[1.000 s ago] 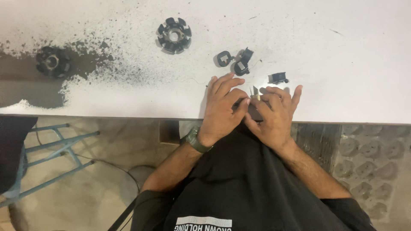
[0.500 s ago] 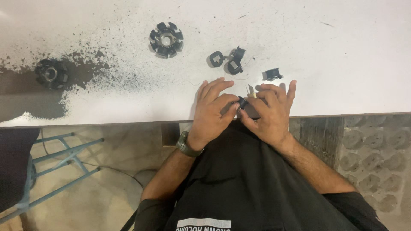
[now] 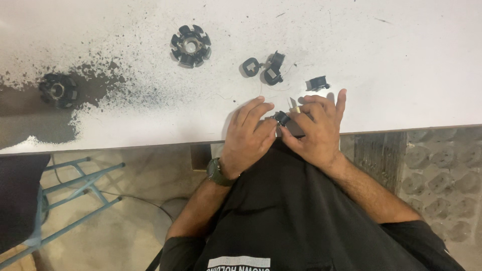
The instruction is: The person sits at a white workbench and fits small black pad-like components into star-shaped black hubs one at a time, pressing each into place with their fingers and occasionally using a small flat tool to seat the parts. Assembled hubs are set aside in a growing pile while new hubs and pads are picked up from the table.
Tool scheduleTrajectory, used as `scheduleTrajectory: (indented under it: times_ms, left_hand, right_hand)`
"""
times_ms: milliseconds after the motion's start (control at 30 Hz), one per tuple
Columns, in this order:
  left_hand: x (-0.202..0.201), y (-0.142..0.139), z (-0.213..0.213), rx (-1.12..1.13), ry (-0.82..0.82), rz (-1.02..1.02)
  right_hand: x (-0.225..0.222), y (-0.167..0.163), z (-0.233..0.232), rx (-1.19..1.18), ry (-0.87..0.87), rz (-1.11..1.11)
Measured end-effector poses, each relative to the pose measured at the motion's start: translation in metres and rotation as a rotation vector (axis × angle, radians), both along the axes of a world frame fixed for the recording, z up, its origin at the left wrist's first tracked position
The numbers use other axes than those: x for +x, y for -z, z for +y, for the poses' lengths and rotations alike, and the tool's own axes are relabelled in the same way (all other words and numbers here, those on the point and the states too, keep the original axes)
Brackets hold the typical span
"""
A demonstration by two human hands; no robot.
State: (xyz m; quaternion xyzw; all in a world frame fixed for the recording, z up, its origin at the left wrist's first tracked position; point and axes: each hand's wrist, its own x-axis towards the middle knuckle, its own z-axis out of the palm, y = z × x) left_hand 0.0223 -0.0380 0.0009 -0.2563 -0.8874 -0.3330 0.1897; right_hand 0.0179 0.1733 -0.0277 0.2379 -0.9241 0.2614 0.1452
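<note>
White table [image 3: 401, 60]: left hand [image 3: 248, 138], right hand [image 3: 314, 133] grip pinching small black part [image 3: 281, 118] at edge.

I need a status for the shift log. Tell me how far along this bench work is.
Done, apparently: three small black bobbins lie loose on the white table, a fourth nearer the hands. In hand: the left hand and right hand together grip one more small black part at the table edge. Left: two round slotted cores sit untouched farther off.
</note>
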Motion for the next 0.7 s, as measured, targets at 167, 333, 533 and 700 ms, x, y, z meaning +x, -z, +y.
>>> scheduleTrajectory:
  times_ms: [167, 333, 533, 700]
  left_hand:
    - [-0.005, -0.003, 0.006, 0.107, -0.03, -0.047]
    - [-0.006, -0.006, 0.004, 0.235, -0.085, -0.251]
    - [-0.004, -0.01, -0.004, 0.241, -0.103, -0.265]
    - [-0.001, -0.01, -0.001, 0.206, -0.161, -0.336]
  right_hand:
    - [0.0, -0.001, 0.003, 0.0, -0.034, 0.006]
    - [0.001, -0.001, 0.003, -0.005, -0.051, 0.0]
    - [0.0, -0.003, 0.0, 0.0, -0.025, -0.009]
    - [0.001, -0.007, -0.001, -0.021, -0.005, -0.021]
